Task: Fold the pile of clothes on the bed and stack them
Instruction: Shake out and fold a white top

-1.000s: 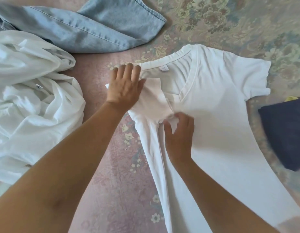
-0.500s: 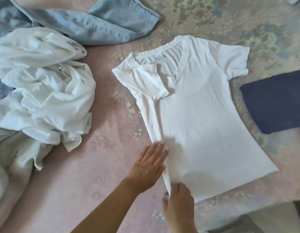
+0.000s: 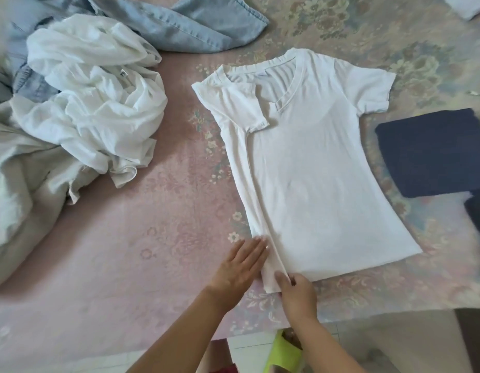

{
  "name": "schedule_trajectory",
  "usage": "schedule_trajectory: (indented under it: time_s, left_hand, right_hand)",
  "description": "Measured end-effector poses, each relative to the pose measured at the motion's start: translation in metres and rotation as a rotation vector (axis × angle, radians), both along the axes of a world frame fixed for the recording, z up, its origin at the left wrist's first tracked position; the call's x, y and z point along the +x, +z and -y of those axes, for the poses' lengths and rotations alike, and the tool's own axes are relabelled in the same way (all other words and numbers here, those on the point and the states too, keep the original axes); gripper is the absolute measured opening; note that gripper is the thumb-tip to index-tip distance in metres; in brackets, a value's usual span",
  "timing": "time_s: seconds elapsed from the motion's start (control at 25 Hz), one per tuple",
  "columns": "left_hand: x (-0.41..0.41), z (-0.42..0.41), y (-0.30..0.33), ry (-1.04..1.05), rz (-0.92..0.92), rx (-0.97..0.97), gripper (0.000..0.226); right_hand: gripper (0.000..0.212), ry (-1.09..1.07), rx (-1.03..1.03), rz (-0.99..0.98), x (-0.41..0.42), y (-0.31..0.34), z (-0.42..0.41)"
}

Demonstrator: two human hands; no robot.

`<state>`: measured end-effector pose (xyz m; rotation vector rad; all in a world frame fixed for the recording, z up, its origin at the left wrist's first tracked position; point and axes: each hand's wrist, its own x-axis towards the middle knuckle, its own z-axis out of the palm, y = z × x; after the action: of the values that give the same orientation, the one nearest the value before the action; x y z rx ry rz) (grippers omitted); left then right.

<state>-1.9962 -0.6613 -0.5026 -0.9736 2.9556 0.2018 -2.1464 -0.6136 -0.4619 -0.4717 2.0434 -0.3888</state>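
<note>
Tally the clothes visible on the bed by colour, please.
White: 3, the flat t-shirt, the crumpled garment, a folded piece at the top right corner
Light blue denim: 1
Beige: 1
Dark navy, folded: 2
Total: 7

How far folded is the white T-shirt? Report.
Partly folded: the white T-shirt has one side and sleeve turned inward; the other sleeve lies spread.

2 bare forearms, no sleeves; left hand [image 3: 240,267] and right hand [image 3: 296,293] ungloved, no rings or watch.
</note>
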Motion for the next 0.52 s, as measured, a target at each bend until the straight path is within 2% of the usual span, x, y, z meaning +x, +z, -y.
schedule_trajectory:
  time_s: [0.08,0.16,0.24,0.36,0.48,0.52]
  left_hand:
    - [-0.007,0.001,-0.005,-0.089,0.03,-0.062,0.055]
    - [-0.014,0.007,-0.01,-0.183,0.053,-0.091,0.041]
    - [-0.021,0.012,-0.015,-0.213,0.099,-0.12,0.045]
    - [-0.022,0.005,-0.021,-0.175,0.047,-0.14,0.047]
    - [-0.013,-0.007,-0.022,-0.172,-0.006,-0.134,0.042]
    - [-0.011,-0.008,-0.022,-0.179,-0.013,-0.124,0.041]
  right_hand:
    - [0.031,0.105,0.049,-0.043,-0.002,0.001,0.0]
    - [0.032,0.285,0.077,-0.198,-0.004,0.004,0.0]
    - [0.036,0.466,0.1,-0.317,-0.013,0.005,0.003]
    - [0.039,0.685,0.151,-0.409,-0.034,0.005,0.008]
    - [0.026,0.916,-0.046,-0.62,-0.038,0.004,0.007]
    - [0.022,0.969,-0.09,-0.615,-0.037,0.005,0.003]
